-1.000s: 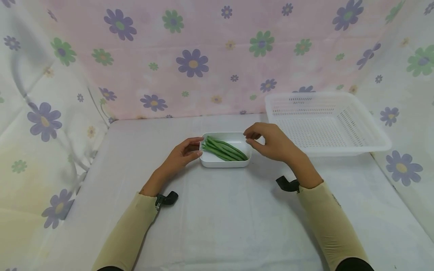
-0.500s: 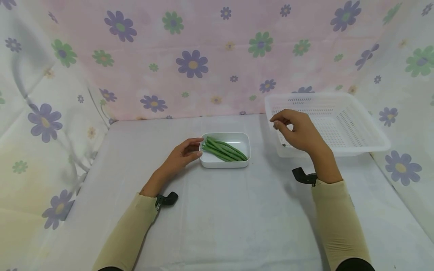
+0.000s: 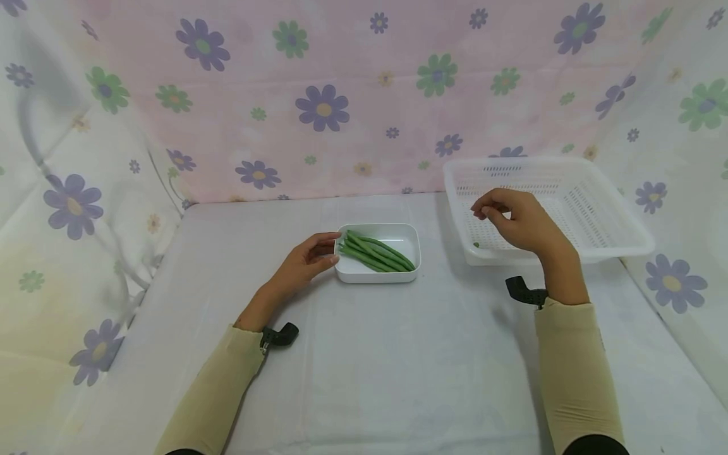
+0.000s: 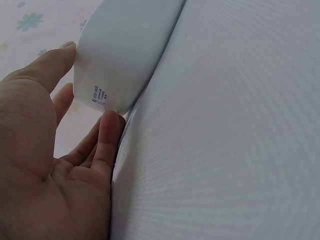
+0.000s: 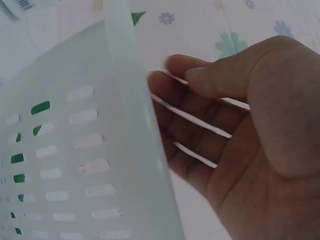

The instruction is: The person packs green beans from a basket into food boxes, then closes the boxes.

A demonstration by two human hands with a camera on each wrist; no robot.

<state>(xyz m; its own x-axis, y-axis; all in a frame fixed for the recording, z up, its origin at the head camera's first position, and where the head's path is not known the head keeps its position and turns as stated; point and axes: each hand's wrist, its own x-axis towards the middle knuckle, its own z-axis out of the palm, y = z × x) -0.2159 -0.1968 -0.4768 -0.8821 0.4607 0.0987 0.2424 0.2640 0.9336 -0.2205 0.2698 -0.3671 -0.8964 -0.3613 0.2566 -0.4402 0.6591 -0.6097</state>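
Note:
My left hand [image 3: 309, 258] holds the left end of a small white rectangular container [image 3: 378, 277], thumb and fingers on its end wall. Printed small text shows on that wall [image 4: 117, 65] in the left wrist view. Inside lies a bundle of green beans [image 3: 378, 251], side by side and slanting. Over the left part of a white perforated basket [image 3: 617, 243] hovers my right hand [image 3: 520, 221], its fingers loosely bent with nothing seen between them. A tiny green piece [image 3: 476, 244] is inside the basket near its front left corner.
A white cloth [image 3: 364, 360] covers the table. Flowered curtains [image 3: 364, 63] stand behind and at both sides. The basket takes up the back right, its right end close to the side curtain. Black wrist cameras [image 3: 280, 335] sit at both cuffs.
My right hand has moved right, from beside the container to over the basket. A small green piece now shows in the basket. My left hand and the beans have stayed put.

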